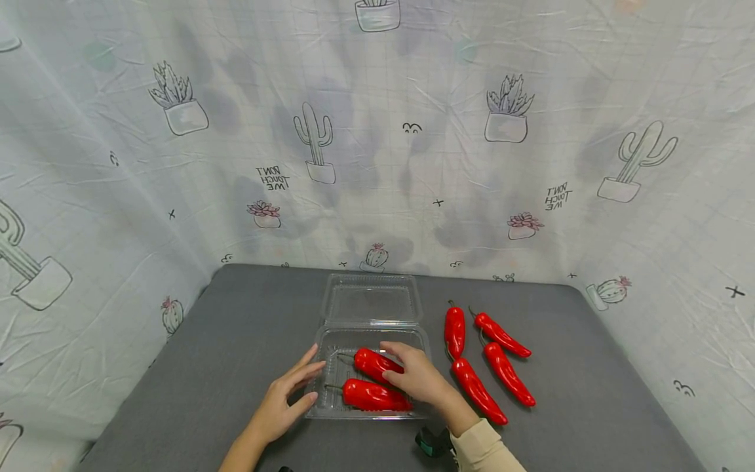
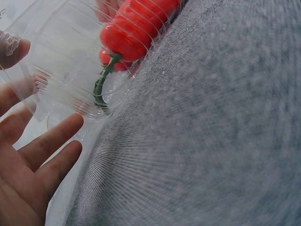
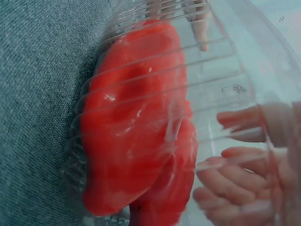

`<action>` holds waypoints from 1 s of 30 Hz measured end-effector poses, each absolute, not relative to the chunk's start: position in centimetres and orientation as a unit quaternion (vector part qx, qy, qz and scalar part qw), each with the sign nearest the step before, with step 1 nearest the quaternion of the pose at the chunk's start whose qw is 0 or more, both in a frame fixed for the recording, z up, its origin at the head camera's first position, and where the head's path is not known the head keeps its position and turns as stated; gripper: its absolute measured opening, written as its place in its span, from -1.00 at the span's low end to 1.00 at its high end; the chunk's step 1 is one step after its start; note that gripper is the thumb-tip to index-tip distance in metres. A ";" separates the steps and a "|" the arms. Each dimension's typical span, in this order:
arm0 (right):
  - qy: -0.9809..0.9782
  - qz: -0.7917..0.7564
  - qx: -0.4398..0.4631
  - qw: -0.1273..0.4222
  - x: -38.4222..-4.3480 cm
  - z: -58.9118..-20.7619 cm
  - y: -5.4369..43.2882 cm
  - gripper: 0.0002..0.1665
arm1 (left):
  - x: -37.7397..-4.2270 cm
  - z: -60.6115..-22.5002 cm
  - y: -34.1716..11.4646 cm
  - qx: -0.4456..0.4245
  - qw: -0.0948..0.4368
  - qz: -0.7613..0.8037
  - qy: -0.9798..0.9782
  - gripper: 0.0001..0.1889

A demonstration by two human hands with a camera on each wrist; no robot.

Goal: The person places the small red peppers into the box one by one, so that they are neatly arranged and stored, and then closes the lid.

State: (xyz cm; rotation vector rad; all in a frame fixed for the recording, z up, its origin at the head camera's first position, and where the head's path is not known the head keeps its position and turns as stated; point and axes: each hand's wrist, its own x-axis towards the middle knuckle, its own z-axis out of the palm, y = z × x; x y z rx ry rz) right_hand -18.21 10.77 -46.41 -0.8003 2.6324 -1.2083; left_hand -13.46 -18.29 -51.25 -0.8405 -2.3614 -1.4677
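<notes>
A clear plastic clamshell box (image 1: 366,333) lies on the grey table with its lid (image 1: 371,298) folded back. Inside it are two long red peppers, a front one (image 1: 374,396) and a rear one (image 1: 370,362), stems to the left. My right hand (image 1: 417,375) is over the box's right part, thumb and fingers apart around the rear pepper's right end, which it partly hides. In the right wrist view its loosely bent fingers (image 3: 230,183) appear beside the peppers, through the clear wall. At the left rim my left hand (image 1: 283,398) has its fingers spread, fingertips right at the wall.
Several more red peppers lie right of the box, among them a front one (image 1: 479,392) and a back one (image 1: 455,331). A small black object (image 1: 432,442) is by the right wrist. A patterned white curtain (image 1: 377,164) surrounds the table.
</notes>
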 end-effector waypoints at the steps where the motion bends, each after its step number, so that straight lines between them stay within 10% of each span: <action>1: 0.871 -0.408 -0.265 0.066 -18.2 -46.4 10.8 -0.38 | -13.5 -51.3 -18.3 -0.286 0.117 -0.501 -0.808 -0.50; 30: 0.773 -0.572 -0.273 -0.027 -17.1 -46.0 12.1 -0.41 | -13.8 -51.9 -18.5 -0.299 0.119 -0.493 -0.808 -0.48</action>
